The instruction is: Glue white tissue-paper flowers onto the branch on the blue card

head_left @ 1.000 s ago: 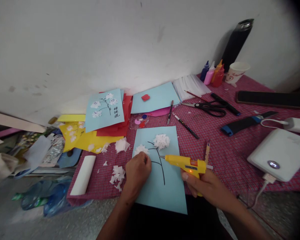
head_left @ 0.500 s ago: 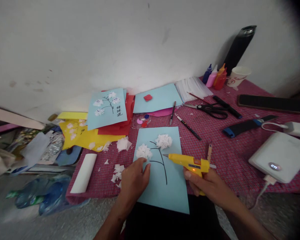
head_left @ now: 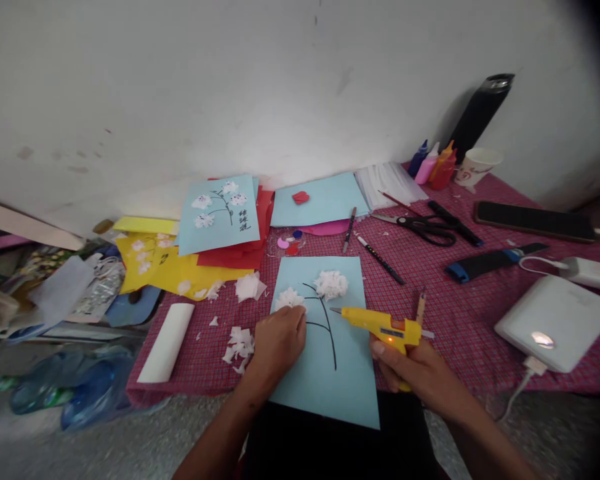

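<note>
Two bare forearms, no sleeves, dark lap

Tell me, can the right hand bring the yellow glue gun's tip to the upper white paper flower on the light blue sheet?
Probably yes. The right hand holds the yellow glue gun, its tip close below the upper white paper flower, with only bare light blue sheet between.

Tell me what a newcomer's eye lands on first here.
The yellow glue gun, held in the right hand, points its nozzle at a light blue card with a drawn black branch and two white paper flowers. The left hand presses on the left flower. Behind, on the red checked cloth, lie black scissors and a finished flower card.
</note>
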The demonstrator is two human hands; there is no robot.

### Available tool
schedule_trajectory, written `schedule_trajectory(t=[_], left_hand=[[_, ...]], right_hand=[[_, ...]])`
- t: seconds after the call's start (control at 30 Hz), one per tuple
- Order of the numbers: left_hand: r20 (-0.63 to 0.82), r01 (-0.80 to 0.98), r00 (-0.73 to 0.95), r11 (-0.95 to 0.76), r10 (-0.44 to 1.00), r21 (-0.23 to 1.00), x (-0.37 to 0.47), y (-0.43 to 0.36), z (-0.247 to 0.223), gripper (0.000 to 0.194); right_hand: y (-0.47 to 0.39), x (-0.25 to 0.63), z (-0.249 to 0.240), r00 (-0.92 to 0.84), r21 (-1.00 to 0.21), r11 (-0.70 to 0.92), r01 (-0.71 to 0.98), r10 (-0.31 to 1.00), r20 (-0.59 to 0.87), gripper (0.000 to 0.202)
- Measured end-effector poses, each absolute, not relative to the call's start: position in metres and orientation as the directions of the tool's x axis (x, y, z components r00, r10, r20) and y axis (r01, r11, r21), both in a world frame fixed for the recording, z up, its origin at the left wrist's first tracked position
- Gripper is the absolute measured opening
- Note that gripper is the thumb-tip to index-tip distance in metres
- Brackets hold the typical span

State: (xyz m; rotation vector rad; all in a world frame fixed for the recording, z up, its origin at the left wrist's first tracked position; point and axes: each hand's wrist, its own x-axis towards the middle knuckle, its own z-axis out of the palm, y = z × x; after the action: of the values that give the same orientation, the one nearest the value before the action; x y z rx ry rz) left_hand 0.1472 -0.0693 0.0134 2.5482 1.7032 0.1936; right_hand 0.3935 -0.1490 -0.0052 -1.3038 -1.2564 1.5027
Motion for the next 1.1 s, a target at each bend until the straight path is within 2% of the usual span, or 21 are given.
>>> schedule_trajectory(t=[0.37,0.77,0.93,1.1], left_hand=[[0.052,0.919,0.383,-0.386,0.922,0.076,0.141,-0.071,0.016,0.018],[0.044,0.898,0.439,-0.44,0.897,0.024,0.135,-0.07,0.016,0.016],[0.11,0.854,0.471,-0.484,0.875,0.19,0.117,-0.086,0.019,0.019],[0.289,0.832,0.313,-0.408,0.905,0.376,0.077,-0.121,0.008,0.014]], right_hand=[[-0.149,0.394,-0.006,-0.188,-0.972,-0.222,0.081,0.954,-0.234,0.053],[-0.15,0.393,-0.008,-0.156,-0.964,-0.258,0.063,0.952,-0.265,0.047],[-0.152,0.394,-0.012,-0.132,-0.95,-0.309,0.035,0.941,-0.311,0.042],[-0.151,0.395,-0.007,-0.158,-0.942,-0.333,0.034,0.929,-0.334,0.04]])
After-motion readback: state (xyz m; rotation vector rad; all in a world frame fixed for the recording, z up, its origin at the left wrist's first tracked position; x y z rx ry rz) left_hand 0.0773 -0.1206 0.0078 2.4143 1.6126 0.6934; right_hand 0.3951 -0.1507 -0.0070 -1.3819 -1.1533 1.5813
